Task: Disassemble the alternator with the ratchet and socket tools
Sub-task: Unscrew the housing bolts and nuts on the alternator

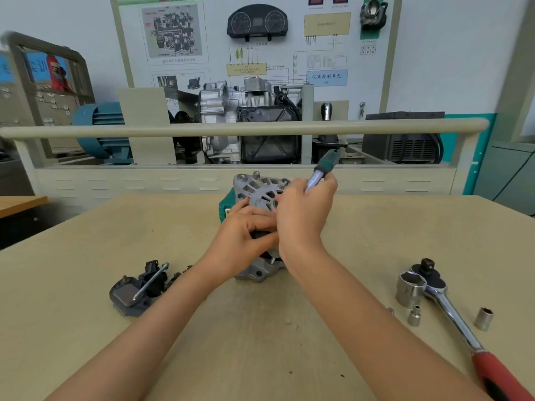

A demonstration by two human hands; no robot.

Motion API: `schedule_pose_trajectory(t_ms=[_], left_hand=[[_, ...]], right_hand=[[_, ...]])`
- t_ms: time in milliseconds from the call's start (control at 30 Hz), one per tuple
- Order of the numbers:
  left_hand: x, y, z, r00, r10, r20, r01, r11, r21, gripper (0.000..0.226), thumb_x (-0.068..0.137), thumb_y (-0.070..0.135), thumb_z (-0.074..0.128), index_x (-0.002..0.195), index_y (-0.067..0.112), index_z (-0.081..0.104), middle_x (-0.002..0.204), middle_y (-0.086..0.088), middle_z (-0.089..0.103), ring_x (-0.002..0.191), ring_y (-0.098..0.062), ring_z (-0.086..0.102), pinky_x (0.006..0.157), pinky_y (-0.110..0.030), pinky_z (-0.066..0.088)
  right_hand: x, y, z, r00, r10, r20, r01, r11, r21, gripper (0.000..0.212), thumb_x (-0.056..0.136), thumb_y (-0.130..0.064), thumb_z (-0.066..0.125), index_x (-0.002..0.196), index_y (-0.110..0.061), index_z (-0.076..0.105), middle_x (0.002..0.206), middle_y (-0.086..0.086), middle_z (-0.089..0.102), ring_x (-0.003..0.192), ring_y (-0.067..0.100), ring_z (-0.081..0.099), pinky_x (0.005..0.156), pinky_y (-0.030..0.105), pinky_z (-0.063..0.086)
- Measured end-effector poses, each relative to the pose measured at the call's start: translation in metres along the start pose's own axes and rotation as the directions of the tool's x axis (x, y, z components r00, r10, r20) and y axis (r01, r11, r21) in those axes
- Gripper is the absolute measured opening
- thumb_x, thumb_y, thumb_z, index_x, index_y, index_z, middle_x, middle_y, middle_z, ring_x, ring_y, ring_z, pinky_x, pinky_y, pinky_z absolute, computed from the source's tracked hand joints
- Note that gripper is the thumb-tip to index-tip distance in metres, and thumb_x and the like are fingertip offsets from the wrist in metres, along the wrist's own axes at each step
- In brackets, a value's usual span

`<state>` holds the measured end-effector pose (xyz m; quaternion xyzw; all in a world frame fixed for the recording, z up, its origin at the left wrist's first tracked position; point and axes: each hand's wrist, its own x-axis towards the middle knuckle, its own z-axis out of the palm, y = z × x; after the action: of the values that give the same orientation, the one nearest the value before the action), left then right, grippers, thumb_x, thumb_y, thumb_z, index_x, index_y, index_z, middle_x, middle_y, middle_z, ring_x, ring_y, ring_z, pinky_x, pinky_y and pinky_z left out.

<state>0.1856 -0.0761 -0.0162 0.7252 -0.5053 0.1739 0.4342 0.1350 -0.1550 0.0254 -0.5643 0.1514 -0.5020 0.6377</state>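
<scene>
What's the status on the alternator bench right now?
Right hand grips green-handled driver; left hand steadies alternator. Red-handled ratchet idle on table. Nothing in the way.

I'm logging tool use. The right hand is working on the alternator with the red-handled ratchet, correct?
Not quite. In the head view the right hand holds a green-handled driver at the alternator; the red-handled ratchet lies untouched on the table.

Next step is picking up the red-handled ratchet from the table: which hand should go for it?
Right, probably. The ratchet lies on the right hand's side, but that hand grips a green-handled tool, which it must set down first. The left hand steadies the alternator.
</scene>
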Motion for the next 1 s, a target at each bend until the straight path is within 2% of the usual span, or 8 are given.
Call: schedule_pose_trajectory(t_ms=[167,233,333,467,600,700,800,1000], left_hand=[[-0.001,0.004,0.001,1.000,-0.020,-0.017,0.020,1.000,0.018,0.031,0.079,0.019,0.065,0.062,0.044,0.061,0.075,0.037,0.060,0.086,0.006,0.055,0.110,-0.017,0.011],[-0.001,0.003,0.001,0.999,-0.042,-0.016,0.042,0.999,0.017,0.039,0.080,0.012,0.069,0.067,0.047,0.058,0.073,0.036,0.060,0.089,0.002,0.056,0.114,-0.025,0.013],[-0.001,0.002,0.000,0.998,-0.057,-0.007,0.057,0.998,0.022,0.029,0.081,0.015,0.069,0.073,0.042,0.063,0.073,0.032,0.062,0.091,0.001,0.056,0.115,-0.038,0.015],[-0.001,0.006,0.001,0.999,-0.034,-0.019,0.035,0.999,0.010,0.028,0.081,0.022,0.071,0.080,0.048,0.061,0.081,0.032,0.063,0.106,0.009,0.049,0.113,-0.046,0.019],[-0.001,0.007,0.000,1.000,-0.012,-0.012,0.012,0.999,-0.051,0.022,0.076,0.029,0.067,0.085,0.049,0.069,0.096,0.045,0.055,0.104,0.017,0.045,0.107,-0.054,0.029],[0.001,0.007,-0.001,1.000,-0.007,0.001,0.007,0.996,-0.091,0.034,0.075,0.029,0.068,0.095,0.055,0.063,0.098,0.042,0.057,0.104,0.012,0.048,0.106,-0.055,0.029],[0.001,0.006,0.001,1.000,-0.006,-0.021,0.004,0.993,-0.117,0.033,0.073,0.025,0.074,0.092,0.050,0.066,0.094,0.040,0.059,0.100,0.011,0.050,0.104,-0.057,0.031],[-0.002,0.007,0.002,0.998,-0.016,-0.059,0.012,0.998,-0.067,0.025,0.073,0.015,0.074,0.091,0.031,0.069,0.079,0.039,0.061,0.088,0.015,0.050,0.101,-0.053,0.033]], right_hand=[[0.004,0.000,-0.004,0.978,0.011,0.209,0.009,0.995,-0.096,0.041,0.096,-0.006,0.037,0.136,-0.010,0.040,0.099,0.007,0.061,0.077,0.016,0.051,0.069,0.033,0.044],[0.008,-0.001,-0.004,0.951,0.025,0.307,0.013,0.993,-0.121,0.047,0.096,-0.006,0.037,0.142,-0.012,0.036,0.111,0.008,0.058,0.084,0.015,0.046,0.075,0.032,0.041],[0.014,-0.003,-0.007,0.890,0.058,0.453,-0.005,0.993,-0.119,0.045,0.094,-0.003,0.040,0.138,-0.013,0.043,0.089,-0.001,0.056,0.063,0.005,0.042,0.062,0.019,0.036],[0.024,-0.010,-0.018,0.685,0.154,0.712,-0.136,0.987,-0.082,0.044,0.091,0.001,0.043,0.131,-0.013,0.052,0.064,-0.003,0.050,0.035,0.003,0.034,0.036,0.014,0.026],[0.033,-0.013,-0.025,0.390,0.177,0.903,-0.277,0.958,-0.068,0.038,0.095,-0.003,0.036,0.126,-0.015,0.055,0.059,-0.001,0.041,0.032,0.003,0.025,0.040,0.019,0.016],[0.036,-0.014,-0.026,0.316,0.184,0.931,-0.306,0.948,-0.083,0.037,0.095,-0.005,0.034,0.121,-0.018,0.057,0.057,-0.002,0.038,0.032,0.003,0.024,0.042,0.017,0.014],[0.031,-0.012,-0.025,0.411,0.167,0.896,-0.328,0.944,-0.026,0.037,0.096,-0.003,0.036,0.128,-0.013,0.053,0.057,-0.001,0.039,0.032,0.003,0.024,0.035,0.013,0.021],[0.003,0.003,-0.014,0.919,0.080,0.386,-0.167,0.966,0.197,0.033,0.098,-0.009,0.039,0.129,-0.016,0.046,0.065,-0.002,0.049,0.042,0.002,0.037,0.043,0.016,0.031]])
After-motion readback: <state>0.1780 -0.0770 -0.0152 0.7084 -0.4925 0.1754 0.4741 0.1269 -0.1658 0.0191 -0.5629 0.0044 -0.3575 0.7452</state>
